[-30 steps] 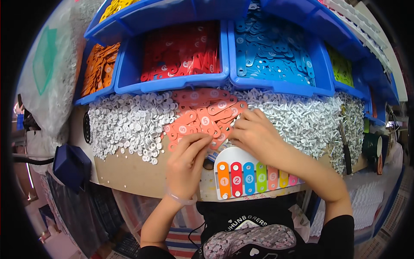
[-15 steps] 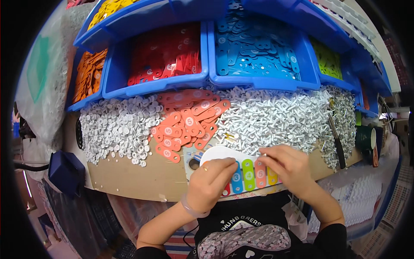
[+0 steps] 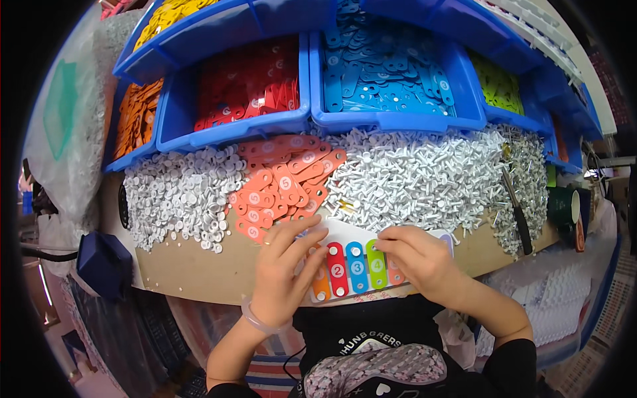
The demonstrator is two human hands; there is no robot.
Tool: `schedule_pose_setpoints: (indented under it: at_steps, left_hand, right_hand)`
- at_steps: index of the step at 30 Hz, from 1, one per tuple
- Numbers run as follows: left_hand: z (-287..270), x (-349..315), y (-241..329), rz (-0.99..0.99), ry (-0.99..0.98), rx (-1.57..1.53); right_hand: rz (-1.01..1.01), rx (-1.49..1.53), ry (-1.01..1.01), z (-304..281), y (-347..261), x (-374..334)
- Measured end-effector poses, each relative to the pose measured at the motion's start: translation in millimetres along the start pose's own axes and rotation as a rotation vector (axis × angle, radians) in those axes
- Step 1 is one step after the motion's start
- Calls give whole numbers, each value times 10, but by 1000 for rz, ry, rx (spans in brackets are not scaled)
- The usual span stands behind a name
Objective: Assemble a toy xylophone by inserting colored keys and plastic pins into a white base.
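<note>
A toy xylophone lies at the table's near edge, its white base [image 3: 342, 231] carrying a row of coloured bars. From the left come an orange bar [image 3: 321, 286], a red bar [image 3: 337, 268], a blue bar [image 3: 357, 266], a green bar [image 3: 377, 267] and a pink bar [image 3: 395, 272]. White pin heads show at both ends of the red bar. My left hand [image 3: 284, 265] rests over the base's left end, fingers apart. With fingertips pinched, my right hand [image 3: 424, 264] is at the green bar's upper end; whatever they hold is hidden. It also covers the bars farther right.
Behind the xylophone lie heaps of white caps [image 3: 189, 192], loose pink bars [image 3: 285, 182], white pins [image 3: 411, 179] and metal screws [image 3: 524, 192]. Blue bins [image 3: 398, 123] of coloured bars stand beyond. A dark-handled tool [image 3: 521, 229] lies at right, near a green cup [image 3: 564, 207].
My left hand has moved left and spread its fingers, uncovering the orange and red bars. My right hand has shifted left from the pink bar to the green one. The xylophone has moved slightly left.
</note>
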State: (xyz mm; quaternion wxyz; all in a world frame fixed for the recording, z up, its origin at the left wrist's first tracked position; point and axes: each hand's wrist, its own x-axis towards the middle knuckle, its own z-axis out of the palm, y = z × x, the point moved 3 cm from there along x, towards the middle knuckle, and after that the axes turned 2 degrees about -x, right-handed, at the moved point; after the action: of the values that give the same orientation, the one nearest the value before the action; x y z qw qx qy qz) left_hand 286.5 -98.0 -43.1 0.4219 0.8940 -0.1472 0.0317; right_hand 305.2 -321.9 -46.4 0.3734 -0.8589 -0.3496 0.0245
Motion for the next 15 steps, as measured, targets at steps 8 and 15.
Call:
schedule_pose_setpoints:
  at_steps: [8, 15]
  left_hand:
    - [-3, 80, -184, -18, 4, -87]
    - [-23, 561, -405, 399, -212, 277]
  right_hand:
    - [-260, -456, -72, 127, -224, 14]
    - [-121, -354, -95, 7, -222, 23]
